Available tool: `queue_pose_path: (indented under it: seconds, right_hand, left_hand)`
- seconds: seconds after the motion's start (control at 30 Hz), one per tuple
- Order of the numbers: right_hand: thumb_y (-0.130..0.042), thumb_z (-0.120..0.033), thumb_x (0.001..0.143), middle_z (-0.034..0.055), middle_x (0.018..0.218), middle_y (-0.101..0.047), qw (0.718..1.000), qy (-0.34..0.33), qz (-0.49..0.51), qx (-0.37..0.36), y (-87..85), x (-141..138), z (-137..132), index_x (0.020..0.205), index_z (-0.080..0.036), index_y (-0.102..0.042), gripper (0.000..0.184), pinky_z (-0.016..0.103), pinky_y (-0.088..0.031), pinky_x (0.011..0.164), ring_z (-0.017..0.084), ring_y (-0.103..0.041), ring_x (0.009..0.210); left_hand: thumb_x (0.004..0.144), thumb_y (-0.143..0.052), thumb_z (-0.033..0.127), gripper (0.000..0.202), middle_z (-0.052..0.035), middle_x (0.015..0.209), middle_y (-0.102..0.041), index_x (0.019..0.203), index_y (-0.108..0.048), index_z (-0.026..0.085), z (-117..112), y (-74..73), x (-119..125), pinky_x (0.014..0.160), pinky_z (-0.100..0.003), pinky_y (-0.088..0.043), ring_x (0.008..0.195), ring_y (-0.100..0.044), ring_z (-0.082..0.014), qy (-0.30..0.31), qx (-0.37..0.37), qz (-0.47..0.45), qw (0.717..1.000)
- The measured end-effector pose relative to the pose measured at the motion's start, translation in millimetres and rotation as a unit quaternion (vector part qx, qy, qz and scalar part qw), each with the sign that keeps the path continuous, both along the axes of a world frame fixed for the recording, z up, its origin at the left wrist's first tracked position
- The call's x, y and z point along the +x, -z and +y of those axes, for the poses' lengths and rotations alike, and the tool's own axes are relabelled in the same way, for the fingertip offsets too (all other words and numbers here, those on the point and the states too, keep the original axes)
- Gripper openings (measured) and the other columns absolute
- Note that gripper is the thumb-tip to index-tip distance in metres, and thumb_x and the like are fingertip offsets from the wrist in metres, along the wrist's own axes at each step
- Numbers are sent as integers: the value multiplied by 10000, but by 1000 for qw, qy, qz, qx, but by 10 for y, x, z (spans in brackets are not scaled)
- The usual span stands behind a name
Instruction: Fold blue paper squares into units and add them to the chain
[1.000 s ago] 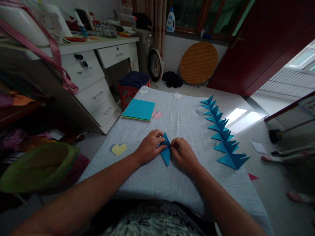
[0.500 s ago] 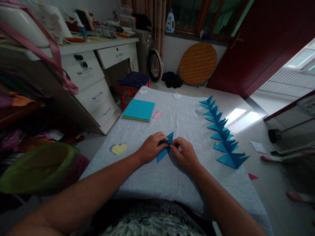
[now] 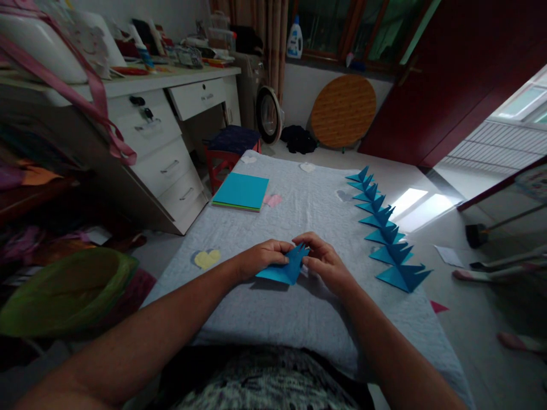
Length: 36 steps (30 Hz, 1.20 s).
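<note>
A folded blue paper piece (image 3: 285, 267) with pointed tips is held a little above the grey cloth-covered table (image 3: 273, 307), in front of me. My left hand (image 3: 258, 257) pinches its left side with curled fingers. My right hand (image 3: 325, 263) grips its right side, fingers closed over the pointed tips. To the right, a row of several finished blue folded pieces (image 3: 384, 230) runs along the table edge. A stack of coloured square paper (image 3: 241, 192) with a blue top sheet lies at the far left of the table.
A yellow paper heart (image 3: 207, 259) and small pink (image 3: 273, 200) and white (image 3: 307, 167) hearts lie on the cloth. A white desk with drawers (image 3: 171, 142) stands to the left, a green bag (image 3: 64, 290) near it. A round wooden board (image 3: 343, 110) leans on the far wall.
The blue piece has been turned from upright to lying sideways and lifted slightly. Both hands shifted round it, the right hand now over its pointed end.
</note>
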State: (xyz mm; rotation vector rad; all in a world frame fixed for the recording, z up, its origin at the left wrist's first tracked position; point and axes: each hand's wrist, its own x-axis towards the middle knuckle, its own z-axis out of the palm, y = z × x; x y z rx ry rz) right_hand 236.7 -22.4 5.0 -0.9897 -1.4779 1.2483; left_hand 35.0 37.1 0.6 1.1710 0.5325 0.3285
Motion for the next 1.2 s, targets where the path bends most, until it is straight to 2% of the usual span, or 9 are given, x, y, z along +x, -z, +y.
queue_pose_path:
  seconds: [0.13, 0.37, 0.5, 0.6, 0.7, 0.8, 0.93, 1.07, 1.2]
  right_hand:
    - [-718, -392, 825, 1, 838, -564, 999, -33, 21, -28, -37, -12, 3, 948, -254, -684, 189, 269, -424, 655, 146, -526, 734]
    - [-760, -453, 796, 11, 849, -535, 999, -28, 27, 1, -93, -5, 13, 775, -225, -666, 247, 266, -442, 664, 147, -523, 759]
    - [-754, -468, 795, 21, 833, -585, 999, -7, 31, -6, -87, -1, 20, 760, -216, -656, 272, 269, -449, 659, 153, -543, 753]
    - [-747, -452, 788, 17, 803, -605, 999, 21, 46, -21, -74, 2, 21, 767, -216, -649, 256, 257, -439, 603, 141, -539, 691]
    - [-714, -395, 797, 1, 759, -611, 997, 58, 42, -41, -50, 2, 16, 795, -220, -645, 188, 242, -419, 526, 120, -513, 595]
    - [-676, -307, 796, -7, 727, -613, 994, 104, -6, -21, -21, -10, 3, 812, -215, -652, 96, 235, -409, 518, 114, -517, 580]
    - [-646, -247, 794, -7, 720, -624, 990, 128, -62, 21, -16, -48, -24, 815, -211, -661, 44, 254, -444, 591, 122, -551, 620]
    - [-648, -273, 800, 1, 746, -643, 995, 94, -30, 14, -46, -76, -38, 840, -211, -657, 75, 270, -474, 635, 134, -589, 662]
    - [-649, -319, 812, -17, 719, -612, 994, 104, -8, -24, -13, -82, -14, 875, -216, -615, 126, 265, -466, 599, 131, -577, 630]
  left_hand:
    - [709, -758, 274, 301, -34, 894, -702, 980, -721, 147, 8, -21, -12, 677, -240, -426, 718, -578, -132, 8, 11, -10, 1000]
    - [665, -864, 353, 364, -12, 844, -660, 905, -670, 159, 29, 4, -14, 704, -233, -437, 749, -582, -123, -20, 24, -40, 999]
    - [731, -803, 420, 345, -36, 917, -671, 926, -678, 164, 66, -25, -40, 766, -278, -458, 805, -602, -149, -96, 78, -33, 992]
    - [834, -670, 500, 350, -63, 1002, -668, 960, -679, 173, 88, -81, -112, 840, -318, -456, 946, -606, -200, -207, 178, -37, 961]
    - [873, -616, 508, 340, -76, 1074, -656, 959, -673, 185, 65, -151, -171, 896, -346, -441, 1052, -584, -234, -264, 325, -22, 908]
    - [835, -683, 491, 325, -71, 1036, -650, 961, -663, 192, -15, -195, -149, 845, -343, -454, 994, -591, -230, -255, 446, 14, 858]
    - [800, -754, 388, 262, -56, 977, -658, 953, -662, 197, -119, -155, -24, 846, -344, -464, 952, -600, -218, -203, 528, 57, 823]
    - [875, -653, 235, 66, -19, 816, -643, 836, -678, 189, -124, -70, 48, 766, -299, -454, 805, -595, -167, -201, 505, 90, 834]
    - [857, -666, 267, 108, -1, 734, -630, 825, -693, 167, -79, -17, 41, 636, -253, -431, 658, -557, -130, -229, 376, 82, 894]
